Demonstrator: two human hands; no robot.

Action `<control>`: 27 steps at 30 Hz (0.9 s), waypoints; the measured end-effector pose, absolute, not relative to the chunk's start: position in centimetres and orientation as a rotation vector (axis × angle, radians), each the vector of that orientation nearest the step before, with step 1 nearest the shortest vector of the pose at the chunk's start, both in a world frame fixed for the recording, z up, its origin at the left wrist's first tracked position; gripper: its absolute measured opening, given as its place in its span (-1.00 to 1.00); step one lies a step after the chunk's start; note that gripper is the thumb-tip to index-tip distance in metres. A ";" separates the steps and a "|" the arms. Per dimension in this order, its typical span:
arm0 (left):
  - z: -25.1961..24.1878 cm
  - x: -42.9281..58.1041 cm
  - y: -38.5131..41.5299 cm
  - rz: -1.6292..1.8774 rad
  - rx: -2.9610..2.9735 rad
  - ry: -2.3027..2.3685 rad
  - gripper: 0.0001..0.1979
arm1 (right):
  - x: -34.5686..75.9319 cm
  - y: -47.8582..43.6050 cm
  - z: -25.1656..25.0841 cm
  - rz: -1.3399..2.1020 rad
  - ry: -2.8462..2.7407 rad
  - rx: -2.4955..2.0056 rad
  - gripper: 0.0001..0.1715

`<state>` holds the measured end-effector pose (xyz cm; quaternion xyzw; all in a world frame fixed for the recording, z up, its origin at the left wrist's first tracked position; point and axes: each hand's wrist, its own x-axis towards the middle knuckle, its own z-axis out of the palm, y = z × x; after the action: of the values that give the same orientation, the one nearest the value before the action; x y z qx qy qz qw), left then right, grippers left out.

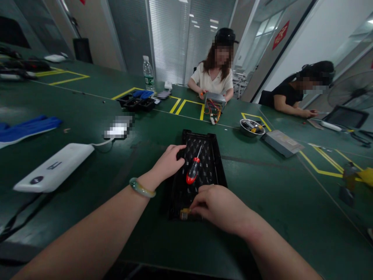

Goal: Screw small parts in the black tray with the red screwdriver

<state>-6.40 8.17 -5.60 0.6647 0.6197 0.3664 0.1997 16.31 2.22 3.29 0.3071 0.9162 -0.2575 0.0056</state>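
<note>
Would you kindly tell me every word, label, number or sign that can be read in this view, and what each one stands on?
Nothing can be read for certain: the dark marks on the white power bank, the label on the plastic water bottle, the sticker on the grey metal casing and the red wall sign are too blurred or small.

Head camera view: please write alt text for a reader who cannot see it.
A red-handled screwdriver lies in a black perforated tray on a green workbench. The left hand, wearing a pale green bangle, rests on the tray; the right hand is at a small brass-coloured part. A co-worker and another co-worker sit beyond.
</note>
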 end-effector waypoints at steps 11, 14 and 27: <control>-5.8 -6.6 8.6 1.025 1.886 1.739 -0.42 | 16.6 7.3 -0.9 -0.200 3.155 1.076 -0.29; -5.9 -6.5 8.7 1.027 1.892 1.756 -0.42 | 16.4 7.6 -1.3 -0.080 3.136 1.017 -0.30; 0.5 -4.5 3.8 0.969 2.388 1.305 -0.85 | 17.9 7.2 -0.2 -0.439 3.508 1.541 -0.67</control>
<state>-4.49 3.80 0.49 0.8200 0.4481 0.3329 0.1262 17.91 7.24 -0.18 0.3742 0.8520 -0.1067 -0.3501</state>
